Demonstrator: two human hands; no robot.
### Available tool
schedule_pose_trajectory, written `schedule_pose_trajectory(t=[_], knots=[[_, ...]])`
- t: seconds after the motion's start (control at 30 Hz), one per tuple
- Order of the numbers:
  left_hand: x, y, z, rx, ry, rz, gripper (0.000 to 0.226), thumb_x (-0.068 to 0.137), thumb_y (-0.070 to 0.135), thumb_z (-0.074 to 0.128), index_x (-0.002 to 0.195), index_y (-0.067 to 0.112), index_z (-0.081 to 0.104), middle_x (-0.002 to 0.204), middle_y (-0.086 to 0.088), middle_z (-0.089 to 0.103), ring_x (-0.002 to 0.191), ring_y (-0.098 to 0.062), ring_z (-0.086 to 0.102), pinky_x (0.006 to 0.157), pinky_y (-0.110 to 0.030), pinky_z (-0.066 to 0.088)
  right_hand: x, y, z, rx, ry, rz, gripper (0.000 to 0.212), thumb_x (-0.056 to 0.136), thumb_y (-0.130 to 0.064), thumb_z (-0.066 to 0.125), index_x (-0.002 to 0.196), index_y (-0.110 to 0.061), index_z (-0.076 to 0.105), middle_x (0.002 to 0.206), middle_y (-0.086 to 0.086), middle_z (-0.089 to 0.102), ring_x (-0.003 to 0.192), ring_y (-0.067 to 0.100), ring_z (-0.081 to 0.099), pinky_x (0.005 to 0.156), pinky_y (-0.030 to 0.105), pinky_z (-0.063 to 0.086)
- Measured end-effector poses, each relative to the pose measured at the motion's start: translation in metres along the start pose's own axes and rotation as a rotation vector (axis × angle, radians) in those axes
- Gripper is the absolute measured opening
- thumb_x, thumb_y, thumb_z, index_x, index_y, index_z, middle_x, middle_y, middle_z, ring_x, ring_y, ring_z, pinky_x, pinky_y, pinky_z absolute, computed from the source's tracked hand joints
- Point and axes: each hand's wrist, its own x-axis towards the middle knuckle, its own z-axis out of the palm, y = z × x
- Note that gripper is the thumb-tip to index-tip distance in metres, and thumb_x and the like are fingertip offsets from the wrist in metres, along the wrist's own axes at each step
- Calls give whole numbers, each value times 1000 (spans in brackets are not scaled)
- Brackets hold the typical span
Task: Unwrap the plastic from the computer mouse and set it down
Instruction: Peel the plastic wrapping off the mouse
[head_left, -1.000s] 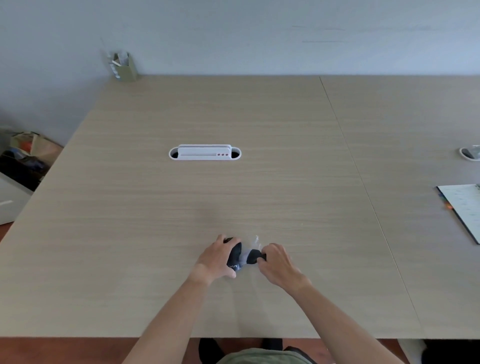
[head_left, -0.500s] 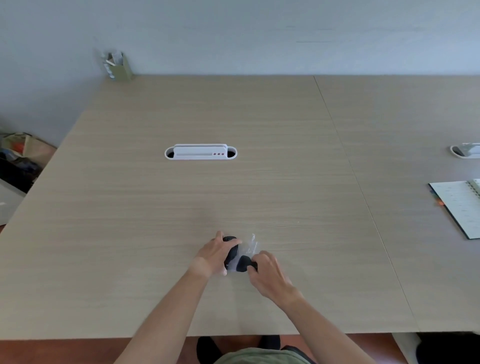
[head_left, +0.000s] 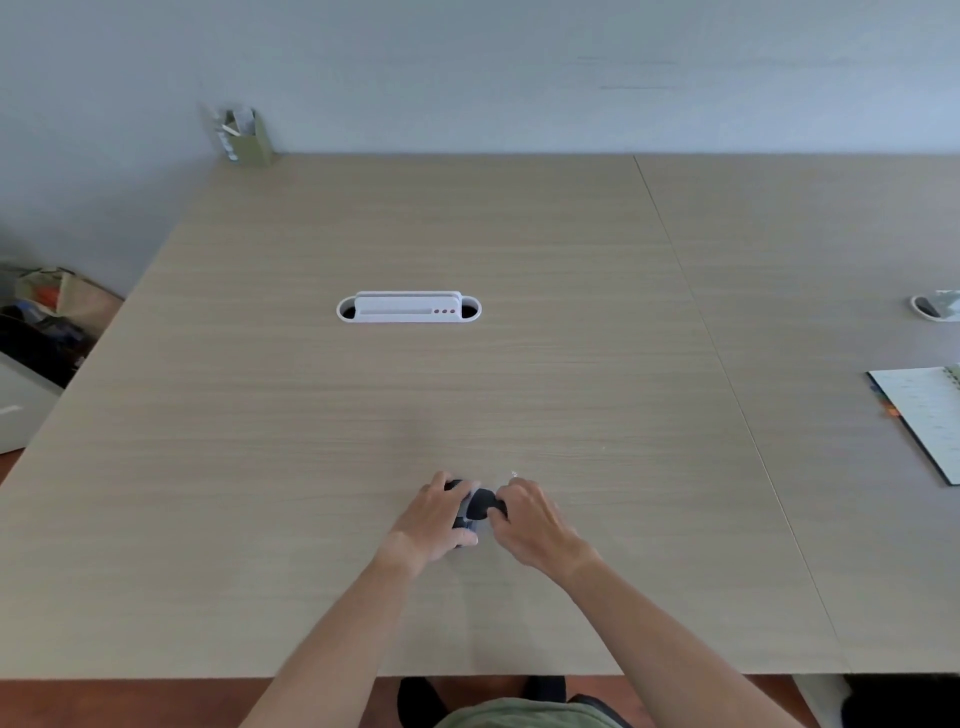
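Observation:
A black computer mouse (head_left: 480, 505) in thin clear plastic (head_left: 514, 475) lies between my two hands, near the front middle of the wooden table (head_left: 467, 389). My left hand (head_left: 436, 519) grips its left side, fingers curled over the top. My right hand (head_left: 530, 519) pinches the mouse's right end and the wrap there. A small tip of plastic pokes up above my right fingers. Most of the mouse and wrap is hidden by my hands.
A white cable-port box (head_left: 409, 307) is set into the table's middle. A pen holder (head_left: 244, 136) stands at the back left corner. An open notebook (head_left: 924, 415) and a small white object (head_left: 935, 305) lie at the right edge. Bags (head_left: 47, 312) sit on the floor left.
My hands have drawn closer together around the mouse. The loose plastic that showed between them is now mostly covered by my right fingers.

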Motion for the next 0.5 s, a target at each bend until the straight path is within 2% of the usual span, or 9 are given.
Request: schedule_pose_trajectory(t=[0.1, 0.2, 0.33, 0.4, 0.5], knots=[[-2, 1, -1, -138, 48, -74, 93, 64, 24, 80, 141, 25, 27, 126, -7, 40, 107, -33, 55, 87, -36, 51, 1, -4, 4, 25, -84, 8, 23, 85, -15, 45, 63, -9, 44, 77, 5, 48, 68, 25, 47, 59, 31, 32], [-4, 5, -2, -177, 72, -133, 106, 61, 21, 83, 147, 18, 20, 131, -10, 44, 116, -31, 51, 90, -36, 49, 4, 3, 4, 43, -91, 106, 23, 81, -11, 46, 58, -7, 41, 73, 11, 52, 66, 32, 51, 51, 31, 30], [-3, 8, -3, -231, 77, -190, 113, 59, 12, 85, 148, 15, 16, 128, -13, 49, 117, -30, 49, 89, -35, 50, 15, 0, -18, -43, -44, 226, 22, 74, -5, 47, 57, -11, 34, 74, 12, 49, 68, 30, 43, 59, 32, 32], [-3, 10, -2, -245, 82, -196, 113, 59, 8, 84, 148, 14, 16, 126, -11, 53, 114, -29, 53, 86, -33, 51, 26, -6, -24, 27, -43, 239, 20, 70, -5, 47, 56, -12, 34, 68, 9, 47, 62, 27, 40, 54, 31, 30], [-4, 11, 0, -285, 78, -219, 112, 59, 2, 82, 148, 16, 14, 126, -8, 57, 112, -26, 56, 87, -33, 52, 38, -19, -27, 162, -154, 211, 18, 60, -9, 45, 50, -14, 31, 55, 4, 37, 53, 22, 30, 48, 32, 25]])
